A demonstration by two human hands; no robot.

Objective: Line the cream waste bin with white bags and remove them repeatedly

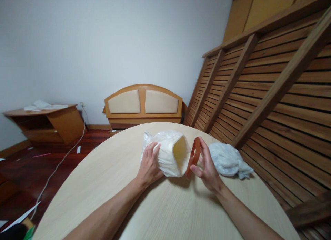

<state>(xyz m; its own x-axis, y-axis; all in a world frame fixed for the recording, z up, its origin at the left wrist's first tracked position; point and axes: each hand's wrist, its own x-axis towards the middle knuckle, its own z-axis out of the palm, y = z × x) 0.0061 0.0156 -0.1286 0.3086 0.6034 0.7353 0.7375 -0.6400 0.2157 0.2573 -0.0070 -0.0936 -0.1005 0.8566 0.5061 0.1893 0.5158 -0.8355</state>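
Observation:
A white plastic bag (165,156) lies on its side on the round table, its open mouth facing right and showing a pale yellow inside. My left hand (150,164) holds the bag at its left side, fingers over the top. In my right hand (205,166) is a reddish-brown ring-like frame (193,157), gripped at its right side between thumb and fingers. The frame stands tilted just by the bag's mouth; whether the two touch is unclear. Right of my right hand sits a crumpled pale grey-blue plastic bag (229,160).
The round pale table (103,185) fills the foreground. Behind it stands a wooden headboard (142,103). Slatted wooden panels (258,91) lean along the right. At left are a low desk (58,124) with papers and a cable (62,160) on the floor.

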